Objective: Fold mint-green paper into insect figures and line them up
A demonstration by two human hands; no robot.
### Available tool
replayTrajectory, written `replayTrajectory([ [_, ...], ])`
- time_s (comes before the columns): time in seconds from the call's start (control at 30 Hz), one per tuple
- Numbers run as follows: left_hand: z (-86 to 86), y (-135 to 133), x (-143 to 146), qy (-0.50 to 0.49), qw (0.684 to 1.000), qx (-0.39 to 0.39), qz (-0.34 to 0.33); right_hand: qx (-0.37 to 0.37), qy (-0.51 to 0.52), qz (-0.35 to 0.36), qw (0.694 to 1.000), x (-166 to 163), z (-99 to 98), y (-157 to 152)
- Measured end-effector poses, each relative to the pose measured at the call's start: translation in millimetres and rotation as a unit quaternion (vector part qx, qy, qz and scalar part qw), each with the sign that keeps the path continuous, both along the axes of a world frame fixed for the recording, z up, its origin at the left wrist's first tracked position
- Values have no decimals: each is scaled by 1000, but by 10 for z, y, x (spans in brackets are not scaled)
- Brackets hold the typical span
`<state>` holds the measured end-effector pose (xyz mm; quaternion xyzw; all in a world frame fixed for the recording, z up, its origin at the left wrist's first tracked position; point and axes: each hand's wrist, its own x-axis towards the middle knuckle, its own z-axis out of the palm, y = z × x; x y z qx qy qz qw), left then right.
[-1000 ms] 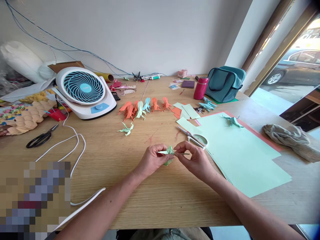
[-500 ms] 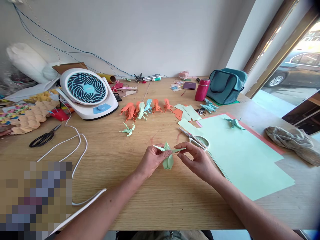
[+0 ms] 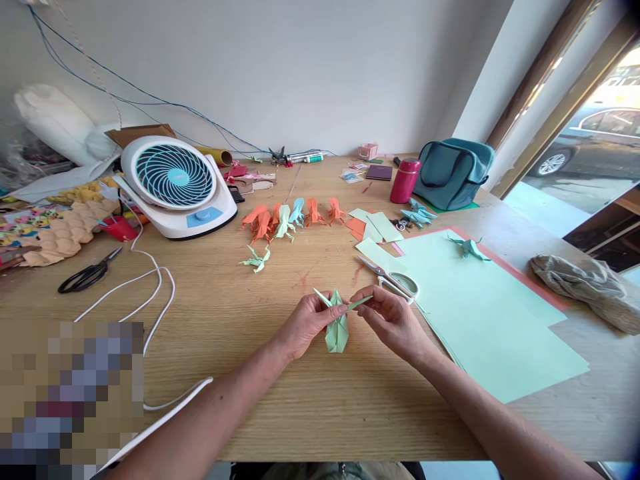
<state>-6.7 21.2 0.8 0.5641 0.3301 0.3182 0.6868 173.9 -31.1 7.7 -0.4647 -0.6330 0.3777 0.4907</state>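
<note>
Wooden table [image 3: 200, 307] fills most of the frame below a pale wall [image 3: 300, 73]. At lower centre is the green paper [image 3: 337, 335], folded, with two narrow points angling out near its top. The left hand [image 3: 306, 327] grips it from the side, thumb pressed across the middle. One point slants over the fingertips of the right hand [image 3: 393, 321], which are bent close together; whether they pinch it, I cannot tell.

Just right of centre lie white scissors [image 3: 399, 287], near green sheets [image 3: 480, 313] that spread towards the lower right. Folded figures [image 3: 284, 222] stand in a row above the hands. At upper left sits a fan [image 3: 175, 177]; at upper right, a bottle [image 3: 405, 183] stands beside a bag [image 3: 450, 177].
</note>
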Motion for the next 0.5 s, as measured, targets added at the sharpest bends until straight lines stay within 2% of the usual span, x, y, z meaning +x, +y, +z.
replayTrajectory([
  [0.1, 2, -5, 3, 20, 999, 43, -2, -7, 27, 2, 1000, -12, -41, 11],
  [0.2, -1, -28, 5, 66, 989, 129, 15, -7, 29, -16, 999, -28, -106, 30],
  [0.33, -30, -78, 5, 139, 959, 238, 61, -16, 13, -41, 999, -42, -172, 50],
  [0.5, -54, -119, 8, 187, 915, 340, 110, -2, -3, -59, 998, -49, -147, 34],
])
